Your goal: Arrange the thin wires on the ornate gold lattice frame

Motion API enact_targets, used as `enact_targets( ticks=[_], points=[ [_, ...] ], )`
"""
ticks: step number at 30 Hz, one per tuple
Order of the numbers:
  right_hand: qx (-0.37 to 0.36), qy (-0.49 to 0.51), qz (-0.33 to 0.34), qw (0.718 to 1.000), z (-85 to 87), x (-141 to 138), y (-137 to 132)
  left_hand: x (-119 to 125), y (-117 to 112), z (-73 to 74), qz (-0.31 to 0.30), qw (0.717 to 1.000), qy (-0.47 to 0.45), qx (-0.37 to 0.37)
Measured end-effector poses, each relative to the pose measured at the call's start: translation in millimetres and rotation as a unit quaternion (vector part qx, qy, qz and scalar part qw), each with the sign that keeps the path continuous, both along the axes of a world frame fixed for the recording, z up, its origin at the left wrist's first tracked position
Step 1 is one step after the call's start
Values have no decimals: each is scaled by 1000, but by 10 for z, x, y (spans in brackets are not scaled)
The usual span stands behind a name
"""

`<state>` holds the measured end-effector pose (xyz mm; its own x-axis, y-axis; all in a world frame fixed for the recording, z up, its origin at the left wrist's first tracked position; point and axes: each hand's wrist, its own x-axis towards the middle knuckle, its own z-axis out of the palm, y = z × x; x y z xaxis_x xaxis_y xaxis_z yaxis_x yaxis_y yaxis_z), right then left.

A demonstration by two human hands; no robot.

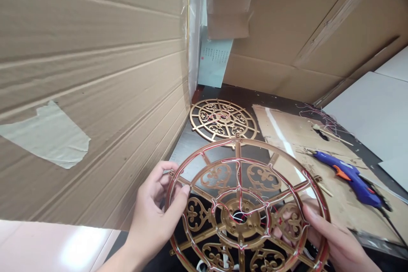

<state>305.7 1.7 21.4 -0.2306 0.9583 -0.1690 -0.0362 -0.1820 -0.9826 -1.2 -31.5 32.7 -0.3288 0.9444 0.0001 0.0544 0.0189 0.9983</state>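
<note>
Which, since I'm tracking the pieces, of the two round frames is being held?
The nearer frame: the left hand and right hand hold its opposite sides. The farther frame lies on the table, touched by neither.

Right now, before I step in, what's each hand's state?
Left hand: closed on the round gold frame, at its left rim.
Right hand: holding the same frame's right side.
</note>
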Motion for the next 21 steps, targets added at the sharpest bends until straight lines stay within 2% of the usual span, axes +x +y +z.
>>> enact_targets(
  ticks=[3, 7, 21],
  points=[
    [-41, 8, 51, 998, 55, 25, 22, 9, -7, -6, 4, 999, 33, -6],
    [-42, -19, 86, 995, 132, 10, 45, 16, -14, -8, 3, 998, 55, -1],
    [-41, -25, 85, 995, 130, 5, 37, 23, -8, 18, 9, 999, 53, 9]
  ],
)
